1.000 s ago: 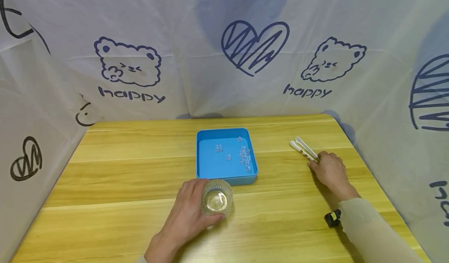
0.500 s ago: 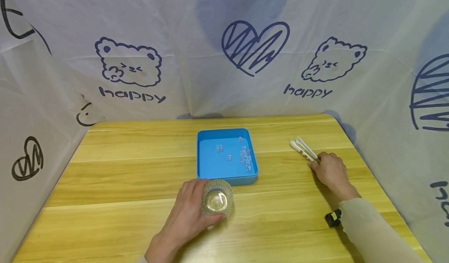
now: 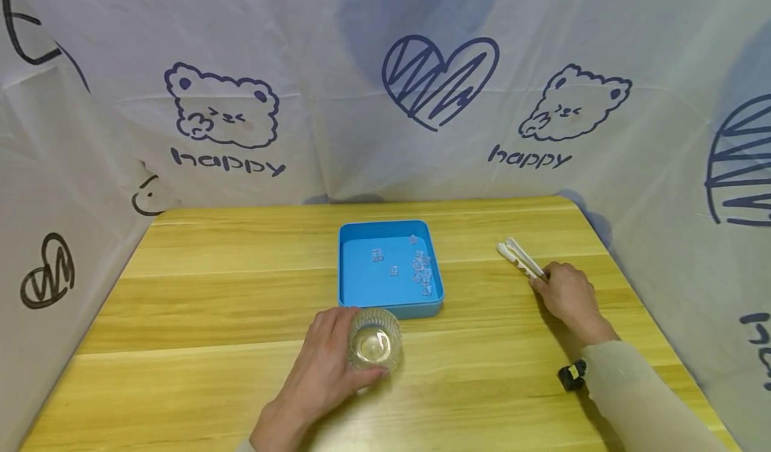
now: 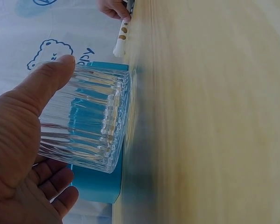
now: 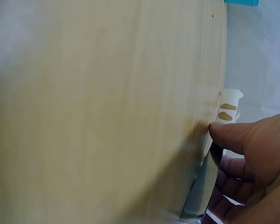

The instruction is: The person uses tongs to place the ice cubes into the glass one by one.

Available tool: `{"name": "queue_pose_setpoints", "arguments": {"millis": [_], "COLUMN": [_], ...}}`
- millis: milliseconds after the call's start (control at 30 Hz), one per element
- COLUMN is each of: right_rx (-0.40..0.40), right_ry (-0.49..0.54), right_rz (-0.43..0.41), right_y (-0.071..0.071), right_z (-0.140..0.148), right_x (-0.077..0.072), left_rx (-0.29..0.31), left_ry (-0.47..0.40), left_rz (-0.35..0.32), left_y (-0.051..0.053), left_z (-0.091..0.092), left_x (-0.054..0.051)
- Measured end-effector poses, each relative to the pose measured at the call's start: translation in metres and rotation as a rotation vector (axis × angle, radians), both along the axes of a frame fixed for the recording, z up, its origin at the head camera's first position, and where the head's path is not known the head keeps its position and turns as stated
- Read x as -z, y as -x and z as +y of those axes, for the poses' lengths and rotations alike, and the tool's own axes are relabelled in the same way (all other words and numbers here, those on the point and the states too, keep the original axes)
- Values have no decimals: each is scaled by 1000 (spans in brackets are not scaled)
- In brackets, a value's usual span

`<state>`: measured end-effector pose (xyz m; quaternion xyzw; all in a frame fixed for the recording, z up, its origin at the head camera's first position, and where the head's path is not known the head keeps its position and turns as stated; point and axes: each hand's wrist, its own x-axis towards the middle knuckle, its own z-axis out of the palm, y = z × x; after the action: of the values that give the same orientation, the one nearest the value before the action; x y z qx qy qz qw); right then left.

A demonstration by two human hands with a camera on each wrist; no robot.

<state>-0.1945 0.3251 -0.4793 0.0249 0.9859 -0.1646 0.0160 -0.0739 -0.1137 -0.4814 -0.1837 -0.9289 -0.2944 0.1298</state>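
— What room around the work?
— Printed white cloth (image 3: 337, 144) behind and at both sides. Inside that, a pale wooden table (image 3: 211, 305).
— And on top?
— A square blue tray (image 3: 364, 288), mid-table. Just before the near wall, upright in the curled grip of the left hand (image 3: 325, 355), a ribbed glass (image 3: 375, 345).
— Right hand (image 3: 569, 294)?
— Farther from the tray than the left, well off to the right, pinching white tongs (image 3: 526, 257) between thumb and fingers. Slanting away and leftward along the long axis, tips slightly apart.
— Smallest?
— Clear pieces (image 3: 419, 264), left of the tong tips, mostly bunched inside the tray's right wall.
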Motion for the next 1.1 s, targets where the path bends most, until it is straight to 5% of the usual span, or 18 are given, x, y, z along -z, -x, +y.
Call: {"name": "queue_pose_setpoints", "arguments": {"millis": [467,1100], "right_rx": [17,1], "right_ry": [30,13], "right_rz": [-9,16], "right_y": [-1,-2], "right_z": [0,2], "right_x": [-1,-1], "left_rx": [-8,-6], "left_ry": [80,109], "left_rz": [58,41], "left_y": [3,5], "left_z": [1,1], "left_x": [-4,-8]}}
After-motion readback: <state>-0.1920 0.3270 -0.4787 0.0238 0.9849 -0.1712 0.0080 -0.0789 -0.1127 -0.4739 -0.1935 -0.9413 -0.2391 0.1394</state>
